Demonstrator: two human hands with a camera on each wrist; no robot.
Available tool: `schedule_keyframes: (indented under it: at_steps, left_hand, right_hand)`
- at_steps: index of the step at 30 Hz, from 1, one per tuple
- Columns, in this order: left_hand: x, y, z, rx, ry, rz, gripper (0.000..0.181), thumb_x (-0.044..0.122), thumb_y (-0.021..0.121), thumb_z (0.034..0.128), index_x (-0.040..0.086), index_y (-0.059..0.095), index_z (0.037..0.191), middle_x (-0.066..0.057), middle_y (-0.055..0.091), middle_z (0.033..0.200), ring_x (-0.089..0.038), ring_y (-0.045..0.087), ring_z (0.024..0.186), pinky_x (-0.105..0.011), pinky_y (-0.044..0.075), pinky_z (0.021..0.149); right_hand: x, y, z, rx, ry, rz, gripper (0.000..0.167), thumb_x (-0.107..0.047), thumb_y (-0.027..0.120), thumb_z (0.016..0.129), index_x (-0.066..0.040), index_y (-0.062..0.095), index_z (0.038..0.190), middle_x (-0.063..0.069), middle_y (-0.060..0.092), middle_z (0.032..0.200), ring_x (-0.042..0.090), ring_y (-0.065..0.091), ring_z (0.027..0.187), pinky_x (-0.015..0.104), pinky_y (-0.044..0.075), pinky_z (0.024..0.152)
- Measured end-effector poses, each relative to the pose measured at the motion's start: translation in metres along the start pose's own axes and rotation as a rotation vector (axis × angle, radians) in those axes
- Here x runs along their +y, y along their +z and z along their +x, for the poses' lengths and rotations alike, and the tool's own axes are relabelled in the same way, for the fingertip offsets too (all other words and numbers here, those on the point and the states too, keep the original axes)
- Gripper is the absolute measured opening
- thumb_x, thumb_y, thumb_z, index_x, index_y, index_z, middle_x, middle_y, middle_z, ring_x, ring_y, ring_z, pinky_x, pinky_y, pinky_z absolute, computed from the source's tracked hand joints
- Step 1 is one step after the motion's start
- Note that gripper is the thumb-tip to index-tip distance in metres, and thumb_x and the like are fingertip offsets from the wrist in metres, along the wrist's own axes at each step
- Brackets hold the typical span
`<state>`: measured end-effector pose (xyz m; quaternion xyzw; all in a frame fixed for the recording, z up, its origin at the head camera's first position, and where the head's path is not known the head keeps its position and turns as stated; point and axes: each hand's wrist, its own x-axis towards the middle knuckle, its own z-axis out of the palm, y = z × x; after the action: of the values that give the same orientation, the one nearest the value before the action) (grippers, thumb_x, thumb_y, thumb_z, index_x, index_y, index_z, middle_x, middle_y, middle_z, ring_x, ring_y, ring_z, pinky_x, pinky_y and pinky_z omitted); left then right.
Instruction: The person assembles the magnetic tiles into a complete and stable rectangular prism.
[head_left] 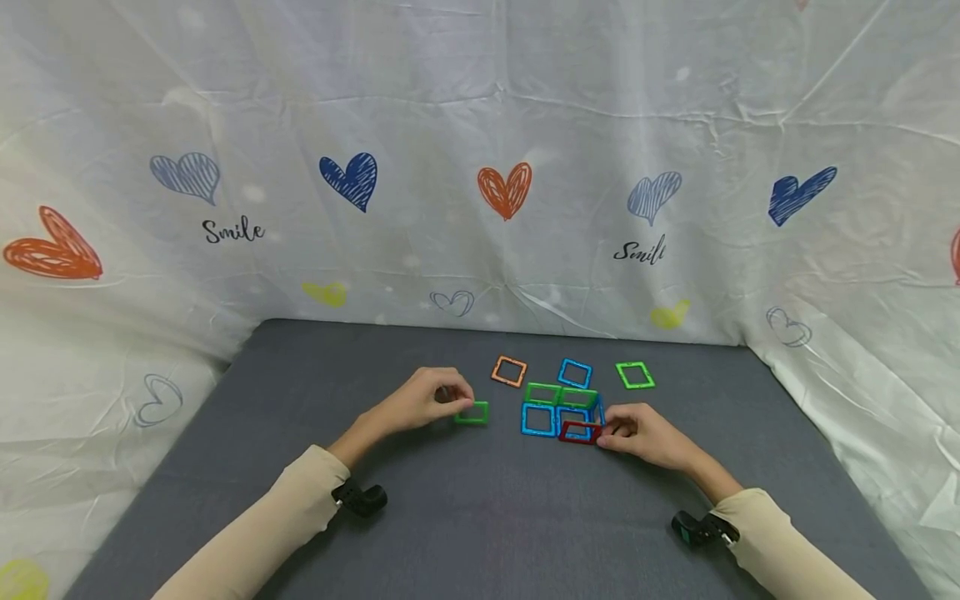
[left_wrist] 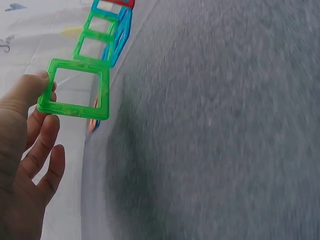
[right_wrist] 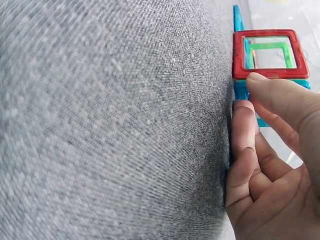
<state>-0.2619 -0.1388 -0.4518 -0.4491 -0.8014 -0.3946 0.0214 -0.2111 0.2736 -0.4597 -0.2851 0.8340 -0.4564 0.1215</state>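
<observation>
My left hand (head_left: 423, 400) pinches a green square frame (head_left: 472, 413) between thumb and fingers, left of the joined pieces; in the left wrist view the green square (left_wrist: 75, 109) is held by one edge. The joined pieces are two blue squares (head_left: 539, 432) lying flat, two green squares (head_left: 543, 385) standing behind them, a blue one on the right side and a red square (head_left: 580, 439) at the front. My right hand (head_left: 648, 433) holds the right corner of these pieces, its thumb (right_wrist: 257, 77) against the red square's (right_wrist: 270, 74) edge.
Behind the joined pieces, an orange square (head_left: 510, 359), a blue square (head_left: 576, 362) and a green square (head_left: 636, 364) lie apart on the dark grey table (head_left: 480, 533). A white cloth (head_left: 420, 125) printed with hearts hangs behind the table.
</observation>
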Motion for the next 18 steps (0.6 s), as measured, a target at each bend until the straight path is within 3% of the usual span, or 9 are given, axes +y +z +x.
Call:
schedule_keyframes:
  at_steps: [18]
  left_hand:
    - [0.014,0.041,0.034,-0.069,0.079,-0.04,0.006,0.013,0.073,0.0972,0.008,0.076,0.1,0.009,0.062,0.09,-0.004,0.058,0.077,-0.023,0.052,0.067]
  right_hand:
    - [0.003,0.0,0.0,0.002,-0.017,0.011,0.006,-0.004,0.072,0.096,-0.002,0.07,0.101,0.008,0.069,0.094,0.024,0.065,0.077,0.026,0.051,0.065]
